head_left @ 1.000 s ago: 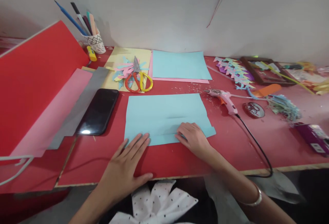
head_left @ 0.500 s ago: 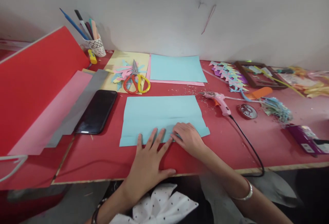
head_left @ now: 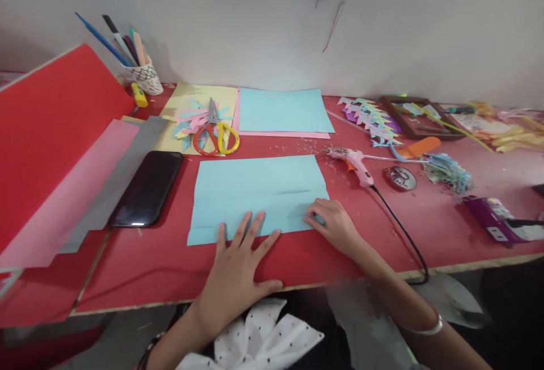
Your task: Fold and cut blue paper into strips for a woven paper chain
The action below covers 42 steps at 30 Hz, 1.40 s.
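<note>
A light blue paper [head_left: 255, 180] lies on the red table in front of me, with crease lines along its lower part. My left hand [head_left: 236, 268] rests flat with fingers spread, the fingertips on the paper's near edge. At the sheet's lower right corner, my right hand [head_left: 334, 222] has its fingers curled and closed on the paper's edge; a bit of blue shows between thumb and fingers. That corner is partly hidden by the hand.
Scissors [head_left: 216, 132] lie on paper strips at the back, beside more blue paper [head_left: 283, 109]. To the right are a pink glue gun [head_left: 351, 163] with its cord, a round tin [head_left: 400, 178] and a purple box [head_left: 495, 220]. A phone [head_left: 147, 188] lies left.
My right hand has slid rightward along the paper's near edge to its right corner. My left hand stays spread on the paper. The whole view has shifted slightly.
</note>
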Available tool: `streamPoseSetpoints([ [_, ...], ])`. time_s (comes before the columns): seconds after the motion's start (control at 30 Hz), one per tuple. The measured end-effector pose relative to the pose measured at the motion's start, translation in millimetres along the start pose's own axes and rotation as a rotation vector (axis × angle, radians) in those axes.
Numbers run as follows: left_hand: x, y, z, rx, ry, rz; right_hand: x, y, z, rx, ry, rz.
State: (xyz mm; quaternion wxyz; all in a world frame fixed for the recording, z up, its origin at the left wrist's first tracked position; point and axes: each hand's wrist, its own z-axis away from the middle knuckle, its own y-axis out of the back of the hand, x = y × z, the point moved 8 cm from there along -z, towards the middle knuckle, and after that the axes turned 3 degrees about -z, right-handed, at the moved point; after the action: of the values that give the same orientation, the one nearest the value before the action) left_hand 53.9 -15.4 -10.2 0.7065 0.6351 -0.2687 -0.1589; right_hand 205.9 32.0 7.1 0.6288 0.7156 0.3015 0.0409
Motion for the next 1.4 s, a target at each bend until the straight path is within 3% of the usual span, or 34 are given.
streamPoseSetpoints([
  [0.4, 0.7, -0.6, 0.4, 0.012, 0.005, -0.042, -5.3, 1.8, -0.1, 0.019, 0.033, 0.129],
  [0.83, 1.2, -0.4, 2.7, 0.072, 0.021, -0.048, -0.1, 10.3, 9.8, 0.150, -0.026, 0.012],
  [1.03, 0.8, -0.9, 1.2, 0.051, 0.024, -0.058, 11.0, 10.6, 17.8, 0.168, -0.095, -0.028],
  [1.4, 0.5, -1.6, 2.1, 0.020, 0.027, -0.050, 19.2, 20.5, 30.4, 0.238, -0.278, 0.108],
])
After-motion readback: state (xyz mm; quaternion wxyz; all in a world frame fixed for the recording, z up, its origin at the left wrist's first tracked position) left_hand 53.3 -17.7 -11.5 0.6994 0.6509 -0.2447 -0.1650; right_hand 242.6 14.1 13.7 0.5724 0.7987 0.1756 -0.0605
